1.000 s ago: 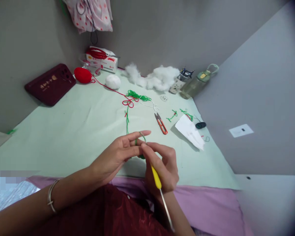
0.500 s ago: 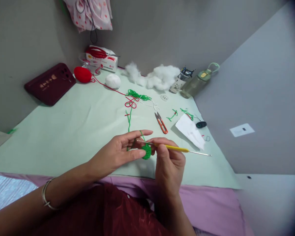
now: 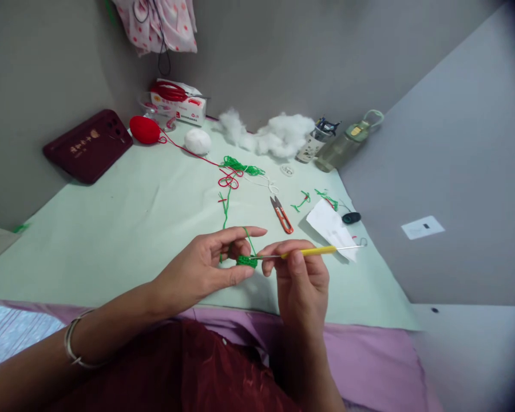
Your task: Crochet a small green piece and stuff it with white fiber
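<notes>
Wearing a wine-red garment (image 3: pixel 206 366) and, on the left wrist, a silvery bracelet (image 3: pixel 67 346). Gripping a yellow-handled hook (image 3: pixel 315 252) in the right hand (image 3: pixel 302 277), with thumb and fingers closed narrowly on the handle. Pointing the metal shaft leftward, nearly level, with its tip at the work; cannot tell its exact place among the stitches. Pinching a green crocheted piece (image 3: pixel 245 261) in the left hand (image 3: pixel 206 263), between the thumb below and the curled fingers behind, over the pale green tabletop (image 3: pixel 111 240). Looks small, tightly stitched and seen nearly edge-on, as a low, flattish band. Holding the left forefinger straight out, with green yarn (image 3: pixel 250 241) running over it down to the piece. Beyond the hands, near the middle, orange-handled snips (image 3: pixel 282 216); to their right, a creased white paper (image 3: pixel 331 229) beside a small black oval object (image 3: pixel 351 218). Farther off, a green yarn bundle (image 3: pixel 255 170) next to loose red loops (image 3: pixel 228 182). Toward the back, from left to right, a red yarn ball (image 3: pixel 144 130), a white ball (image 3: pixel 197 142), fluffy white stuffing (image 3: pixel 285 134), a cup of pens (image 3: pixel 309 147) and a tilted-looking bottle (image 3: pixel 341 147).
</notes>
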Tool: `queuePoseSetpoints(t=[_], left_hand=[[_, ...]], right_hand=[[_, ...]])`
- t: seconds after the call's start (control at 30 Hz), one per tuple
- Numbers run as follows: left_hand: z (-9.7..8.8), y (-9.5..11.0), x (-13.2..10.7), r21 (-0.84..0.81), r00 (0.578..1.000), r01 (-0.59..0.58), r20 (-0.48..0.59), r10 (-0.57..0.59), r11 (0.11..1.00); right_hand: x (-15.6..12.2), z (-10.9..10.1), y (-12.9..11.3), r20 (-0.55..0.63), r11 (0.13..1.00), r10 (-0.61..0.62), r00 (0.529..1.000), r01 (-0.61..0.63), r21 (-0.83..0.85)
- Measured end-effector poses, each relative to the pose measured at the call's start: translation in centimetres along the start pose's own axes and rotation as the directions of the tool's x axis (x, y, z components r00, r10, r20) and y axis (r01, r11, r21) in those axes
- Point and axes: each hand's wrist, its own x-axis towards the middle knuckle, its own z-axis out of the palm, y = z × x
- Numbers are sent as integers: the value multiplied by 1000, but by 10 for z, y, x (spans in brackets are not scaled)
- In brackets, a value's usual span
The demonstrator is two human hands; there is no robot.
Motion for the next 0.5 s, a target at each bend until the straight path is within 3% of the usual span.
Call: queuePoseSetpoints(t=[0.13, 0.23, 0.3, 0.4, 0.5], left_hand=[[1, 0, -1, 125, 996, -69, -38, 75, 990], [2, -2, -2, 255, 982, -154, -66, 176, 955], [2, -4, -2, 336, 966, -214, -66, 250, 917], [2, -4, -2, 363, 950, -249, -91, 300, 898], [2, -4, -1, 162, 971, -168, -144, 192, 972]], right_hand=[[-5, -4, -8, 41, 970, -100, 994, 107, -221], [-8, -5, -16, 170, 856, -218, 961, 272, -439], [-9, -5, -20, 305, 734, -273, 912, 403, -547], [-12, -2, -18, 422, 467, -389, 819, 570, -676], [-18, 3, -7, 476, 211, -496, 727, 632, -745]])
